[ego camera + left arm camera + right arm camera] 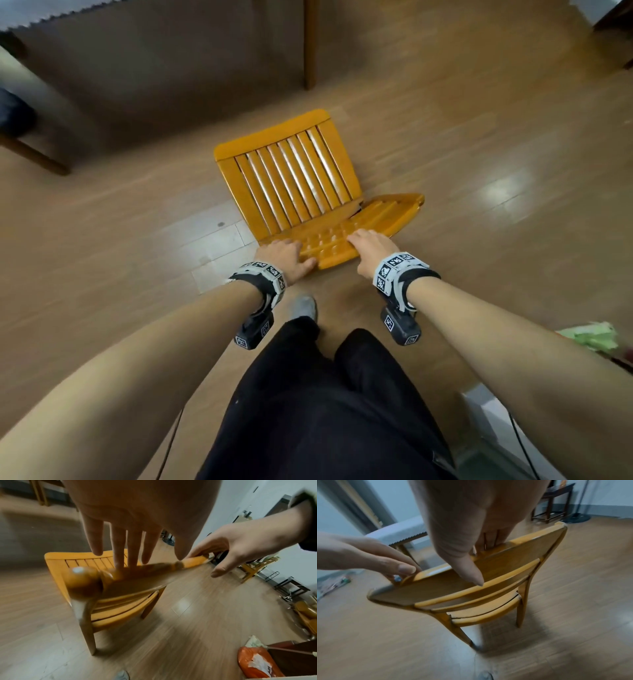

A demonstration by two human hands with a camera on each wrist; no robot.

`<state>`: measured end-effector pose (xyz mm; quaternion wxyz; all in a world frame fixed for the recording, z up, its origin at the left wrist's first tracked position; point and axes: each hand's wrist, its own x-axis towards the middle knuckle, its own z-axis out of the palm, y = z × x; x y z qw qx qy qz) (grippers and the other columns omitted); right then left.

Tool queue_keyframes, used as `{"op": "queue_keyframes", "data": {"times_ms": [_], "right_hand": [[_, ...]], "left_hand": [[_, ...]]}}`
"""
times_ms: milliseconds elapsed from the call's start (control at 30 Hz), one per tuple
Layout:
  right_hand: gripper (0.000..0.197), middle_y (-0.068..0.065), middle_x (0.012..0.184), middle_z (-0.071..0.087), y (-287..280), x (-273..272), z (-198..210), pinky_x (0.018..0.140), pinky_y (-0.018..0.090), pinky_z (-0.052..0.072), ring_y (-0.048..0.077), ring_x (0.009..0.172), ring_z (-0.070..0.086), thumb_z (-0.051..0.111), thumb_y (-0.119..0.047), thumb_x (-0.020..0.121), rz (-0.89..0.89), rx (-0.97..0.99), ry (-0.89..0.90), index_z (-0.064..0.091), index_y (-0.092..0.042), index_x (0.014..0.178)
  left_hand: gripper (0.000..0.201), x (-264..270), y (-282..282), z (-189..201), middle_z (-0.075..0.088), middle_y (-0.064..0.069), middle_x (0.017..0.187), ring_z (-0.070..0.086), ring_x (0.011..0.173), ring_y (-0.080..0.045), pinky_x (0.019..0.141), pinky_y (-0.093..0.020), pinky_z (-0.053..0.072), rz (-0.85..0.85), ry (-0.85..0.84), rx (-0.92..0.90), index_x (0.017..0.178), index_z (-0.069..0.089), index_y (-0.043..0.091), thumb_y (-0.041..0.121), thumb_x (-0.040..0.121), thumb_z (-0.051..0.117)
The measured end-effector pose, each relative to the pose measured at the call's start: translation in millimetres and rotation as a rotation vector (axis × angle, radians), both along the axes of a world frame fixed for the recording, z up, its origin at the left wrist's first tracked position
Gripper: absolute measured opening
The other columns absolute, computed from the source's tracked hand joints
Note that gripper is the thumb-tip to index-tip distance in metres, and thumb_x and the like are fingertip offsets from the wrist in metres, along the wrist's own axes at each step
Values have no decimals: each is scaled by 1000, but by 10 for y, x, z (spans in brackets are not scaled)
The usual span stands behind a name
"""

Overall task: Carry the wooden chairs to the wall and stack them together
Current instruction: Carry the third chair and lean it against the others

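A yellow wooden chair [291, 178] with a slatted seat stands on the floor in front of me, its back towards me. My left hand [284, 257] lies over the left end of the top rail [154, 568], fingers fairly straight down the far side and thumb on the near side. Further right, my right hand [371, 246] grips the same rail, thumb [467, 572] pressed on the back face [513, 561] and fingers hidden over the front. The chair's legs [521, 609] show in both wrist views, blurred.
Beyond the chair are a cloth-covered table [399, 532] and its wooden leg [310, 44]. A dark chair [20, 130] stands at far left. Another yellow chair [254, 568], dark shelves [556, 500] and an orange bag [254, 662] lie to my right. My foot [305, 306] is just behind the chair.
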<state>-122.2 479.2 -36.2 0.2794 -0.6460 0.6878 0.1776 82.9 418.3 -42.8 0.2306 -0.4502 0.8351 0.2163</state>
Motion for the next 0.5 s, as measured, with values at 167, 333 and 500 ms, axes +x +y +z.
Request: {"op": "queue_keyframes", "data": {"times_ms": [167,333,500], "right_hand": [[72,6,154,44,-36,-217,-93,118,38,32,25,141,39,73,-16,88,152,-22,17,42,-14,152],[70,5,151,46,-62,-531,-224,119,37,29,26,140,40,73,-15,86,278,-90,24,44,-16,150],[61,5,141,57,-60,-757,-379,115,38,32,26,134,49,72,-13,85,379,-216,71,52,-16,143]], "left_hand": [[61,-126,183,-134,63,-5,120,58,108,-26,92,-43,46,27,13,7,117,58,22,70,91,31],[61,-284,408,-230,54,-6,136,51,124,-28,100,-46,43,140,-11,-19,135,49,21,62,89,45],[51,-398,634,-353,52,-4,142,47,130,-27,109,-45,32,257,-13,-172,136,48,21,48,93,53]]}}
